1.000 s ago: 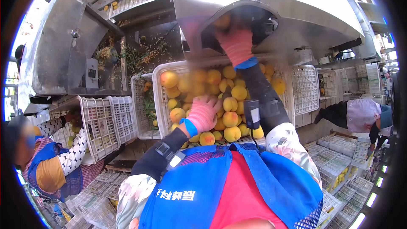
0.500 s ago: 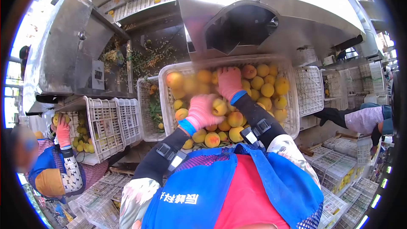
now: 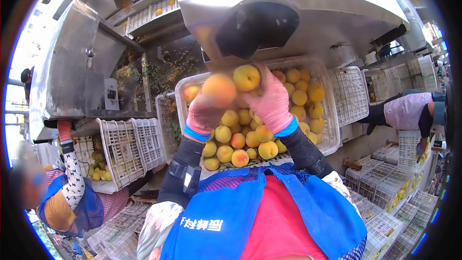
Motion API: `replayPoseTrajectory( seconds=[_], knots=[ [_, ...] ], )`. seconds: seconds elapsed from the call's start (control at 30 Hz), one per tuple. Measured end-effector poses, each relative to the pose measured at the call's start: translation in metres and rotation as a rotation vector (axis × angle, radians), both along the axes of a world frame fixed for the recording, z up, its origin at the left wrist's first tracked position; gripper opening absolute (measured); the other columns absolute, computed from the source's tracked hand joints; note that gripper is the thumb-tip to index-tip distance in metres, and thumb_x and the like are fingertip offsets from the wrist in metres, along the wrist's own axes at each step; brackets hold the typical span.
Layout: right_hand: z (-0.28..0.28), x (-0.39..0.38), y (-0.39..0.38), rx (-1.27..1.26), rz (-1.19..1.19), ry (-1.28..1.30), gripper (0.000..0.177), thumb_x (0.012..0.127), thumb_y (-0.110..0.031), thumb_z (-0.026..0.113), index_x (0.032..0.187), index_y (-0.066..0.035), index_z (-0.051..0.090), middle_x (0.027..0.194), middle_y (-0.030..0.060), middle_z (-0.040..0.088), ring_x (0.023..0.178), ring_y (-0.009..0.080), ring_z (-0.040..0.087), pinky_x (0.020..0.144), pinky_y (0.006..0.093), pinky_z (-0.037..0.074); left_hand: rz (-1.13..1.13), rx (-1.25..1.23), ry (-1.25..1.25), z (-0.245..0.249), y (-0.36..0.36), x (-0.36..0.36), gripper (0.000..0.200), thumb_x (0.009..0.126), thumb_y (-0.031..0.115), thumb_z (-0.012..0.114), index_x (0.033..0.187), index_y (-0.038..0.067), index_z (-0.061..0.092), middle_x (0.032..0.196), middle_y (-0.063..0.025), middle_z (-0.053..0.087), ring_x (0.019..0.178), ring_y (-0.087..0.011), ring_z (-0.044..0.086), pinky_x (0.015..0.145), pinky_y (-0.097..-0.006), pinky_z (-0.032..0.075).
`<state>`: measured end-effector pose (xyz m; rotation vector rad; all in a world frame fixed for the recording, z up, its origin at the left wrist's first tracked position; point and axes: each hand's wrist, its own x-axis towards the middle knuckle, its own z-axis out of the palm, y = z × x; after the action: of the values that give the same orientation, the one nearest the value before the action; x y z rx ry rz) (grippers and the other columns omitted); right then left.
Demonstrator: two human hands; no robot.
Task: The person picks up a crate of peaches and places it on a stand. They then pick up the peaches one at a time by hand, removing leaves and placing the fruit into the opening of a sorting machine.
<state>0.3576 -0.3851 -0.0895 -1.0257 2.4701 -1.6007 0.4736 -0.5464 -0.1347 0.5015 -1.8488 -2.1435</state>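
Note:
A white plastic crate (image 3: 332,115) full of yellow peaches (image 3: 240,140) with red blush is in front of my body. My left hand (image 3: 201,114), in a pink glove with a blue cuff, is closed around an orange-looking peach (image 3: 219,90), blurred in the view. Beside it, my right hand (image 3: 272,102), gloved the same way, grips a yellow peach (image 3: 246,78) between thumb and fingers. Both peaches are raised above the pile near the crate's far side. The left fingertips are partly hidden behind the fruit.
Beyond the crate stands a metal machine with a dark opening (image 3: 257,25). Another white crate (image 3: 350,94) adjoins on the right. At the left, a co-worker (image 3: 72,188) reaches beside a fruit crate (image 3: 122,151). Stacked crates (image 3: 373,175) and another person (image 3: 409,110) are at the right.
Both hands have risen out of the pile, each now with a peach. They have turned so that the fruit faces up. The left co-worker's arm has moved up toward the machine.

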Motion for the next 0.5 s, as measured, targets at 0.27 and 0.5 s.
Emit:
replayPoseTrajectory(
  seconds=[0.27,0.5],
  knots=[
    [-0.011,-0.037,-0.038,0.107,-0.376,0.45,0.086,0.065,-0.051,0.086,0.132,-0.007,0.055,0.119,0.0167,0.064,0.103,0.0375,0.062,0.094,0.0498,0.043,0.001,0.793,0.254,0.016,0.01,-0.013,0.081,0.076,0.05,0.074,0.138,0.003,0.051,0.137,-0.0156,0.056,0.13,-0.0344,0.052,0.111,-0.0543,0.038],
    [0.002,-0.095,-0.102,0.543,-0.336,0.367,0.076,0.071,-0.054,0.082,0.125,-0.005,0.061,0.111,0.0162,0.065,0.099,0.0336,0.063,0.086,0.0485,0.047,0.075,0.957,0.195,-0.02,0.012,-0.017,0.074,0.087,0.063,0.066,0.135,0.008,0.054,0.125,-0.0131,0.061,0.109,-0.0297,0.059,0.095,-0.0464,0.046]
  ],
)
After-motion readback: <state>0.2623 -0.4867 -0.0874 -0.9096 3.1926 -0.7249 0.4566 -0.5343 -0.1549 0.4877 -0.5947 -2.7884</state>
